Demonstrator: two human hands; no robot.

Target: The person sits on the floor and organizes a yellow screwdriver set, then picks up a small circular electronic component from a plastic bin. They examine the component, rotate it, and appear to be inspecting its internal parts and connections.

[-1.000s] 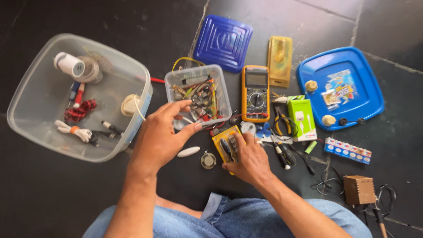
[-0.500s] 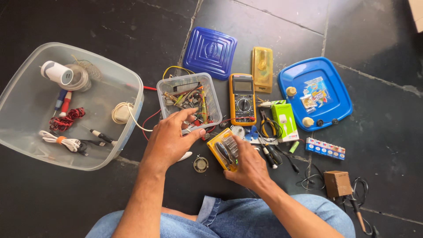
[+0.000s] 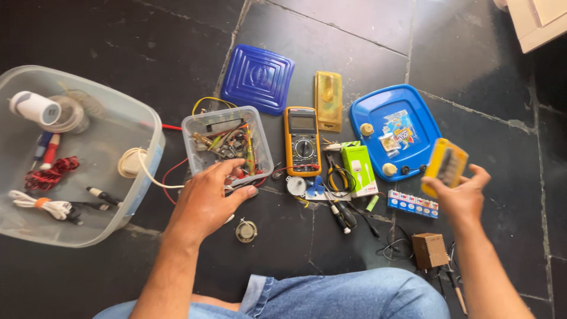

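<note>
My left hand (image 3: 207, 198) rests at the near rim of a small clear tub (image 3: 198, 127) filled with wires and electronic parts, its fingers spread over the contents. Off to the right, my right hand (image 3: 463, 195) holds up a small yellow case of screwdriver bits (image 3: 446, 165), just beside a blue lid (image 3: 372, 109) that carries small packets and knobs. A yellow multimeter (image 3: 302, 142) lies between the two hands on the dark tiled floor.
A large clear bin (image 3: 139, 127) at left holds cables and tape rolls. Around the multimeter lie a blue square lid (image 3: 258, 80), a yellow-tinted box (image 3: 328, 100), a green and white box (image 3: 360, 168), pliers, and a small round speaker (image 3: 245, 231). A brown box (image 3: 430, 250) sits near my knee.
My right hand has carried the yellow bit case from the middle of the floor out to the right and up. My left hand stays at the small tub.
</note>
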